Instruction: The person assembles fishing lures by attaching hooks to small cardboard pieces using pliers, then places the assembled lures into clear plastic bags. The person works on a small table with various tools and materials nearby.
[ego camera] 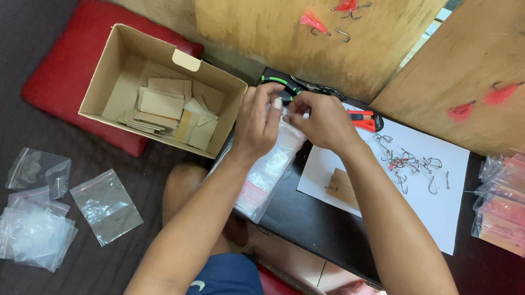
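A person sits at a low black table (pixel 306 228), seen from above, both forearms reaching forward. The left hand (pixel 258 120) and the right hand (pixel 320 118) meet at the table's far edge, fingers pinched together on the top of a small clear plastic bag (pixel 272 163) that hangs down between them, over a stack of similar bags at the table's left edge. What the bag contains is hard to make out.

Just right of the hands, a white sheet of paper (pixel 435 210) lies on the table with a loose pile of metal fishing hooks (pixel 407 162) on it. A red utility knife (pixel 364 120) rests near the right hand. At the table's right end sits a stack of filled bags (pixel 513 205).

Left of the table, an open cardboard box (pixel 159 89) holds small card pieces and rests on a red cushion (pixel 63 77). Empty clear bags (pixel 56 209) lie scattered on the dark floor. Wooden boards (pixel 284 10) beyond the table carry hooks with red feathers (pixel 329 14).
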